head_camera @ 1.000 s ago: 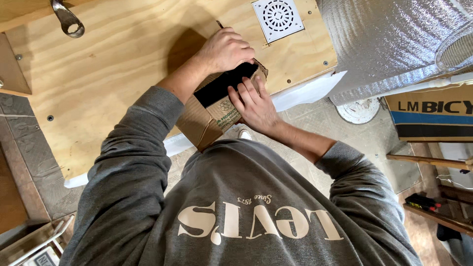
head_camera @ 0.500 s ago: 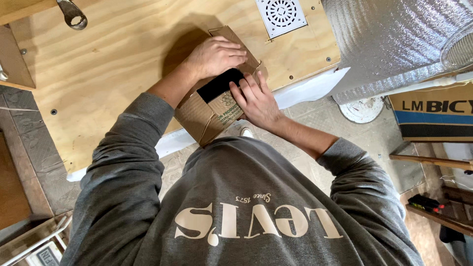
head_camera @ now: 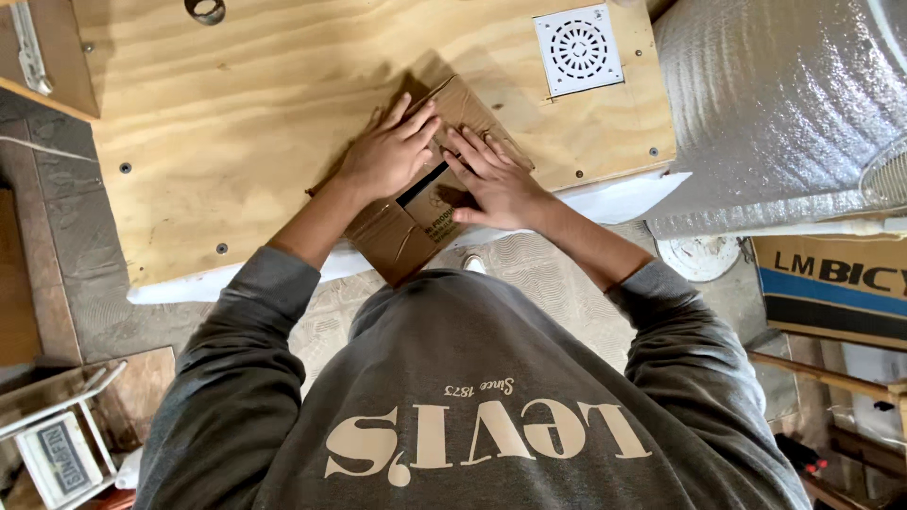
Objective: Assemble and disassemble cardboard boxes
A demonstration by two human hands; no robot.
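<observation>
The cardboard box lies at the near edge of the plywood worktop, its near end hanging a little past the edge. Both hands are flat on its top flaps: the left hand presses one flap down with fingers spread and slightly fanned, and the right hand lies open on the flap beside it, fingers stretched toward the far corner. Neither hand grips anything; they only press. The flaps look almost shut, yet a narrow dark slit shows between the two hands, so I judge the closing as nearly done but not finished, and I see no tape over the seam.

The worktop is a bare sheet of pale plywood fixed with screws, resting on something white along its near edge. A square white drain grate sits toward its far right corner, well apart from the box. To the right stands a large roll of silvery foil insulation, with a printed carton under it. The floor is grey tile.
</observation>
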